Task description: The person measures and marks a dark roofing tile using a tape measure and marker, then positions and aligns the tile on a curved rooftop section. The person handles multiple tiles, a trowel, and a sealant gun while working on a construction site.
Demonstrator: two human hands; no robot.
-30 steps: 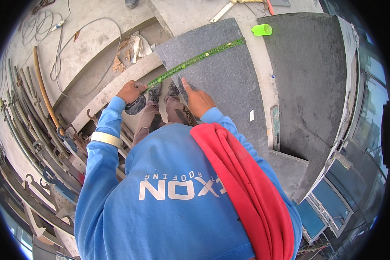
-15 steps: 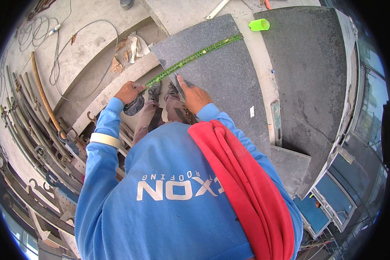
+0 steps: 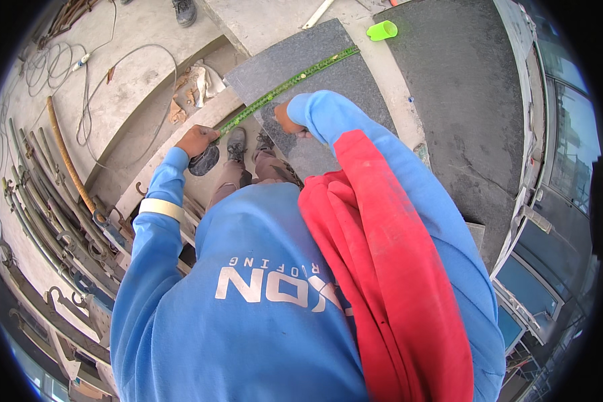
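Observation:
My left hand [image 3: 197, 141] is closed on the near end of a green tape measure [image 3: 275, 94]. The tape's blade runs up and right across a grey stone slab [image 3: 315, 47], to near its far right edge. Just below that hand is a dark rounded thing [image 3: 204, 162]; I cannot tell what it is. My right hand [image 3: 288, 119] is on the slab just below the tape, its fingers curled. What those fingers hold, if anything, is hidden by the hand and the blue sleeve.
A bright green cup-like container [image 3: 382, 31] lies tipped beside a larger dark slab [image 3: 459, 100]. Metal poles with clamps [image 3: 53, 208] are piled at left. A cable [image 3: 87, 100] loops over the concrete. Another person's shoe [image 3: 184, 12] shows at the top.
My right hand has moved up and slightly left toward the tape, its elbow swinging out and its pointing finger now curled. The left hand keeps its hold. More of another person's shoe shows.

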